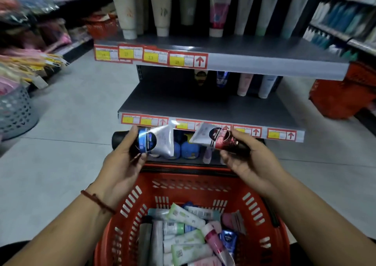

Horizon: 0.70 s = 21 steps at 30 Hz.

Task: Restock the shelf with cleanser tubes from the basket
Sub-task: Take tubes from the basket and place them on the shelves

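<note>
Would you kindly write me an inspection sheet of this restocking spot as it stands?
Surface: middle shelf mostly bare, a few back-row tubes standing.
Job's things: red basket holds many cleanser tubes.
Clutter: nothing seen.
Grippers: left hand holds blue-and-white tube; right hand holds red-and-black tube.
Cables: nothing seen.
Surroundings: grey basket on floor left, second red basket right, upper shelf stocked.

The basket (pixel 234 186) was red and slotted; the shelf (pixel 183 103) grey, its price labels (pixel 151 55) red and yellow; the left tube (pixel 160 141) blue and white; the right tube (pixel 211 136) red, black and white.
</note>
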{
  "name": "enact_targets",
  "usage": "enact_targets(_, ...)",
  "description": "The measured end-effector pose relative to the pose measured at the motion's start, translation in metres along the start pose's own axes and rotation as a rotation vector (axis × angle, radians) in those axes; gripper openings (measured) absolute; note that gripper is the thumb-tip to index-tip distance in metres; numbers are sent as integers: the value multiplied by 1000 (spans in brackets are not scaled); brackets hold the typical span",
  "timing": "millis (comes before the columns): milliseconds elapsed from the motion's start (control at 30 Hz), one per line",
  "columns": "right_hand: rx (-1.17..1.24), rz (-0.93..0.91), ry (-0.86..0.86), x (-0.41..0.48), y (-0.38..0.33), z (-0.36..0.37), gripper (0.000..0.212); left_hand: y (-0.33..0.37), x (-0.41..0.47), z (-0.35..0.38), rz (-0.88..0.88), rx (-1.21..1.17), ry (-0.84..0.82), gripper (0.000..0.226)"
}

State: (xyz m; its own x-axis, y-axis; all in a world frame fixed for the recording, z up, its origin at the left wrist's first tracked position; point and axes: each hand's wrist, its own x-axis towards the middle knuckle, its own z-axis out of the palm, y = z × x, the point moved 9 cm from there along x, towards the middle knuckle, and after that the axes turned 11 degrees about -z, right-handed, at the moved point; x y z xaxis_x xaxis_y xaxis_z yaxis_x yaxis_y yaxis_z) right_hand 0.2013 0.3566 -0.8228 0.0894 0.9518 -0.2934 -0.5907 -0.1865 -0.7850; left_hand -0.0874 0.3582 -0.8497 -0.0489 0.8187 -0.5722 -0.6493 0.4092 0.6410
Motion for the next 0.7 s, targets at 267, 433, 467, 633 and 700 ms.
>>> enact_targets(267,-76,153,-50,-10,8,-1,42,-9,0,-9,-104,30,48,37)
enact_targets(433,-14,142,-138,-16,15,13,55,-18,-6,8,-136,137,-64,39)
enact_targets(467,-42,131,-159,-16,16,13,54,-19,-8,10,-140,131,-80,37)
enact_targets(633,-263,35,-155,-12,20,3,41,-23,-9,18,-109,154,-123,31)
enact_targets(700,-316,5,-128,-11,22,0,42,-22,-9,19,-46,248,-112,36)
